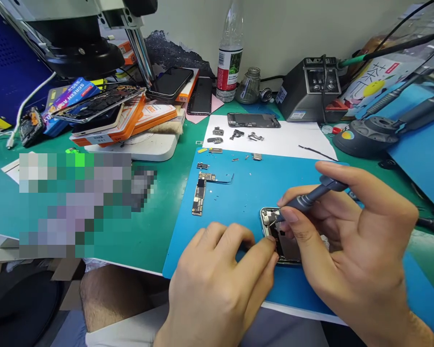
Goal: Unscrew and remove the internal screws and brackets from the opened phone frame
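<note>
My right hand (358,241) grips a grey screwdriver (309,196), with a finger on its top cap and the thumb along the shaft. Its tip points into the upper left corner of an opened phone (287,243) on the blue mat (235,188). My left hand (220,279) is closed at the phone's left edge, fingertips pressing on it. My right hand covers much of the phone's right side. To the left of the phone lies an L-shaped logic board (199,195), with dark tweezers (222,181) or a thin curved strip touching its upper part.
White paper (292,137) behind the mat bears a phone screen (253,120) and several small metal parts. At the back stand a plastic bottle (229,62), a glass jar (249,86) and a soldering station (309,91). A microscope (83,43) overhangs stacked phones and boxes. The left side is partly blurred.
</note>
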`<state>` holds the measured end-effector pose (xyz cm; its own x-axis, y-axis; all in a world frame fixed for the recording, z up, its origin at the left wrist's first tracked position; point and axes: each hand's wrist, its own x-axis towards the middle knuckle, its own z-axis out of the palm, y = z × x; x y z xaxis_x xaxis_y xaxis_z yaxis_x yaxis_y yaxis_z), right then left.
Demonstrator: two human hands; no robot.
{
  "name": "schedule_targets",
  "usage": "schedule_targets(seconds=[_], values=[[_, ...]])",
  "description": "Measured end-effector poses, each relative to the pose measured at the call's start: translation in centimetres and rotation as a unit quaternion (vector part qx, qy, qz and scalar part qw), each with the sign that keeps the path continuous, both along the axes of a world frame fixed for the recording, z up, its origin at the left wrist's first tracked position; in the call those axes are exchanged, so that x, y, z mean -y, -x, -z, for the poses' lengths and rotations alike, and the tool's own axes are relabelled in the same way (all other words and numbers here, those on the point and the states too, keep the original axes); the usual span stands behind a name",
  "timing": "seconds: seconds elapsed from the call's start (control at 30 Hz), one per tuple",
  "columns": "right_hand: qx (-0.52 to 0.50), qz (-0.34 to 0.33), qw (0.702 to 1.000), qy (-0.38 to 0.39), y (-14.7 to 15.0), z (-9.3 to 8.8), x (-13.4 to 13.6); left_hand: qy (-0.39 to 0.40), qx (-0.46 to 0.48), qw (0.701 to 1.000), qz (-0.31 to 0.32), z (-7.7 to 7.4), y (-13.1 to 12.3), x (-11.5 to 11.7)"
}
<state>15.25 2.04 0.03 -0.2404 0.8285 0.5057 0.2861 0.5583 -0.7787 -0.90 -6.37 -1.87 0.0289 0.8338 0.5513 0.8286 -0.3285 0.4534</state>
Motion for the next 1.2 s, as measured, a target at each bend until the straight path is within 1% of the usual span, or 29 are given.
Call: schedule_targets(seconds=[0.27,0.37,0.47,0.6,0.63,0.7,0.73,0.8,0.87,0.97,1.0,1.1,1.2], values=[[0.015,-0.003,1.0,-0.008,-0.2,0.2,0.1,0.005,-0.001,1.0,0.001,0.1,0.1,0.1],[0.039,0.012,0.999,-0.021,-0.3,0.0,0.1,0.005,-0.004,1.0,0.001,0.0,0.1,0.0],[0.069,0.027,0.995,-0.06,-0.5,-0.1,0.2,0.002,-0.005,1.0,-0.001,0.0,0.0,0.0],[0.061,0.066,0.986,-0.14,-0.6,-0.4,0.1,0.003,-0.003,1.0,-0.002,0.0,0.0,0.1],[0.061,0.067,0.984,-0.156,-0.6,-0.6,0.0,0.003,-0.002,1.0,-0.001,0.0,0.0,0.1],[0.047,0.044,0.985,-0.161,-0.4,-0.9,-0.2,0.004,0.0,1.0,-0.001,-0.1,0.0,0.1],[0.035,0.033,0.988,-0.145,-0.3,-1.0,-0.3,0.006,0.002,1.0,0.001,-0.1,0.0,0.2],[0.012,0.032,0.993,-0.117,-0.1,-1.3,-0.4,0.007,0.007,1.0,0.004,-0.1,0.0,0.2],[0.007,0.029,0.991,-0.13,-0.1,-1.3,-0.6,0.008,0.01,1.0,0.007,-0.2,0.0,0.2],[0.015,-0.025,0.988,-0.153,-0.1,-1.2,-0.9,0.004,0.021,1.0,0.009,-0.2,0.0,0.1],[0.015,-0.033,0.988,-0.151,-0.1,-1.1,-1.0,-0.004,0.028,1.0,0.009,-0.1,0.0,0.1],[0.024,-0.021,0.986,-0.166,-0.2,-1.0,-1.2,-0.047,0.063,0.997,0.017,-0.2,0.2,0.3],[0.03,-0.031,0.988,-0.146,-0.4,-0.9,-1.1,-0.077,0.121,0.989,0.039,-0.5,0.4,1.0]])
